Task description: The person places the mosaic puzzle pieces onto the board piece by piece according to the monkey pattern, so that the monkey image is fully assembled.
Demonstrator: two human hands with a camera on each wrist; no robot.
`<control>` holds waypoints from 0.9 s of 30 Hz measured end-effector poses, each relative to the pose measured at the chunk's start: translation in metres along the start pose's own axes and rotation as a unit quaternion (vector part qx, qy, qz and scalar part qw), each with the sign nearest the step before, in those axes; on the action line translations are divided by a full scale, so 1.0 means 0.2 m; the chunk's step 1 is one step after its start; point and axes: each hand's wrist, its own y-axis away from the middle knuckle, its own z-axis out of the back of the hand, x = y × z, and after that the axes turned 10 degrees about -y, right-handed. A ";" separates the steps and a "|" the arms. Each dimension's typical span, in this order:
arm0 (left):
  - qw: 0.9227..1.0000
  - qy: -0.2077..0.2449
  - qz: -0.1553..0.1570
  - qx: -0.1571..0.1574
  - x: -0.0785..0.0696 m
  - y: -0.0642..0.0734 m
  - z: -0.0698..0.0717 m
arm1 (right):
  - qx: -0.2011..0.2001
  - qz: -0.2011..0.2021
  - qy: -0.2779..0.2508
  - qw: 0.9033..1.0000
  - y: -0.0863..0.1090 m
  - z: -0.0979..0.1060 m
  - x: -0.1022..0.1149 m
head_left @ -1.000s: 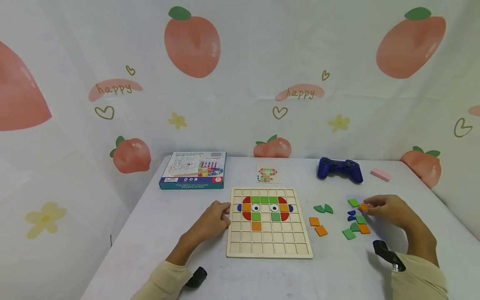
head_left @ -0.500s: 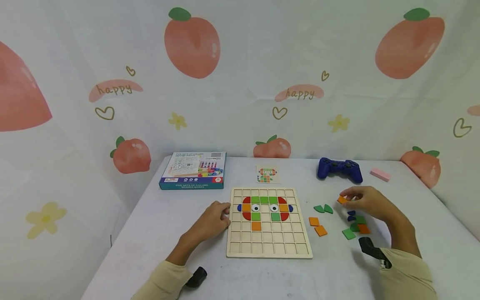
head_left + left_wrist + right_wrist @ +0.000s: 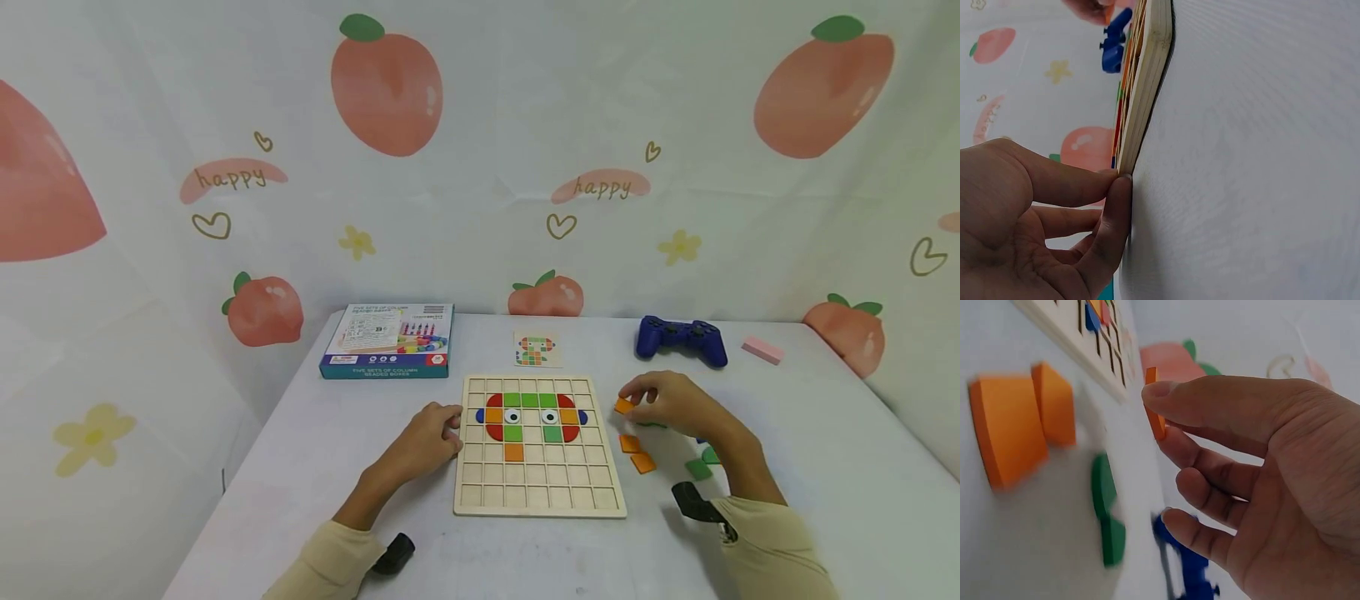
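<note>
In the head view, my left hand (image 3: 423,437) grips the left edge of a wooden grid board (image 3: 536,497). Up close in the left wrist view, thumb and a finger pinch the board's edge (image 3: 1150,81). Red, green, orange and blue pieces plus two eye tiles form part of a face on the grid. Just right of the board, my right hand (image 3: 678,404) pinches an orange square tile (image 3: 623,406) above the table, between thumb and fingertip in the right wrist view. Below it lie two orange tiles (image 3: 636,454). Green pieces (image 3: 1107,509) are partly hidden by the hand in the head view.
A picture card (image 3: 537,350) lies behind the board. Farther left is a flat cardboard box (image 3: 386,342). A blue game controller (image 3: 680,340) and a pink block (image 3: 762,350) lie at the back right. More green pieces (image 3: 699,469) lie under the right forearm.
My right hand has carried the orange tile leftward from the loose pieces at the right to beside the board. The left hand has stayed at the board's edge.
</note>
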 end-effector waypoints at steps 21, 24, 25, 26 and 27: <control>1.000 0.003 0.007 0.001 0.00 -0.01 0.00 | 0.057 0.080 0.005 0.995 -0.08 -0.29 0.25; 1.000 0.002 0.006 0.001 0.00 -0.01 0.00 | 0.068 0.097 -0.003 0.993 -0.08 -0.33 0.27; 1.000 0.002 0.007 0.001 0.00 -0.01 0.00 | 0.070 0.100 -0.003 0.992 -0.08 -0.34 0.28; 1.000 0.002 0.009 0.001 0.00 0.00 0.00 | 0.073 0.103 -0.004 0.992 -0.08 -0.35 0.28; 1.000 0.002 0.012 0.001 0.00 0.00 0.00 | 0.077 0.106 -0.006 0.991 -0.09 -0.37 0.29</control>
